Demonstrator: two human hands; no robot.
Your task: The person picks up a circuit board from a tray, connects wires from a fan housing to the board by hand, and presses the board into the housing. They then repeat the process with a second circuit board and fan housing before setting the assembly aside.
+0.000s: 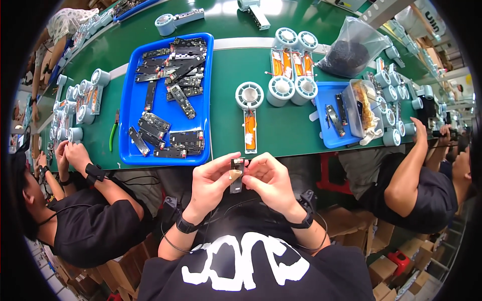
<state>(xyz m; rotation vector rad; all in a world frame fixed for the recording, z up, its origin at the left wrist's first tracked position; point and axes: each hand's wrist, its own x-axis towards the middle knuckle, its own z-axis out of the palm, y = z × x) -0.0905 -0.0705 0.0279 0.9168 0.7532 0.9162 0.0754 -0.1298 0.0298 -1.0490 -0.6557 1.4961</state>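
Fingers and thumbs drawn close, the left hand [213, 180] and right hand [268, 181] pinch a slim black circuit board [236, 185] directly between them (neither is nearer), its long axis pointing toward the green table [225, 115].

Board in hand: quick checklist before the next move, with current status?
1. Black board held in left fingers: ok.
2. Right fingers at the board's right edge: ok; how firmly they grip, cannot tell.
3. Small parts on the board seated: cannot tell, too small.
4. Pale blue unit on the table ahead, orange part showing: ok.
5. Boards in the large blue tray neatly lined up: not ok, heaped at mixed angles.
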